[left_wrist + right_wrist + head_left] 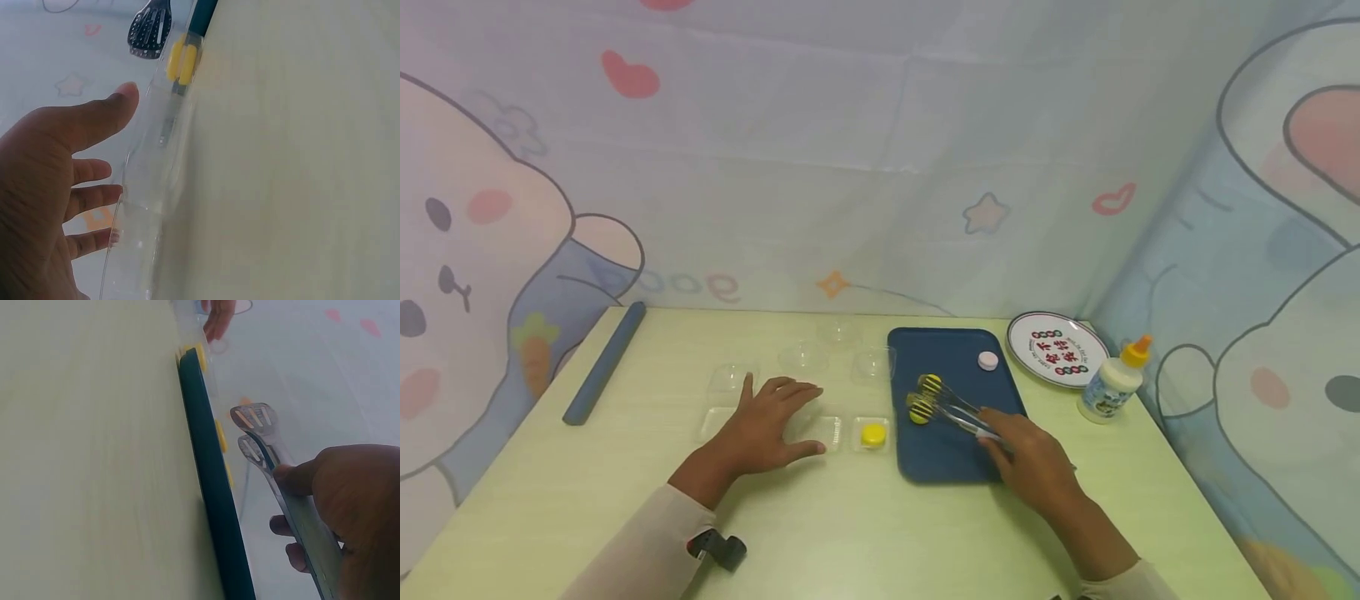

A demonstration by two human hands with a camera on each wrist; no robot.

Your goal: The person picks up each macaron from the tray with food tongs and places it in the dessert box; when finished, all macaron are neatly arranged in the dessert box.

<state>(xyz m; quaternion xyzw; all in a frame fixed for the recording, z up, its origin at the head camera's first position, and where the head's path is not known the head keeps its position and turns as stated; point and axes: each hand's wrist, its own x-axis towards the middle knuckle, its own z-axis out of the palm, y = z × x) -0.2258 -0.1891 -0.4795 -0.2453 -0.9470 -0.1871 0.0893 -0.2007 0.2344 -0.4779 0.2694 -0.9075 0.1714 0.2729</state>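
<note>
My right hand (1037, 462) grips metal tongs (958, 417) with slotted heads, held over the dark blue tray (943, 462). Under the slotted heads, in the head view, lie two yellow macarons (919, 417); in the right wrist view the tong heads (253, 419) hang apart from them. My left hand (767, 429) is spread over a clear plastic box (718, 422) with several compartments, holding nothing; whether its fingertips touch the plastic I cannot tell. Another yellow macaron (873, 434) sits in the box's right-hand compartment, beside the tray.
A pale pink macaron (988, 361) lies at the tray's back right. Beyond stand a white plate (1048, 346) with printed characters and a white bottle (1108, 390) with an orange tip. Clear domed lids (805, 357) lie behind the left hand. A grey-blue roll (604, 367) is at far left.
</note>
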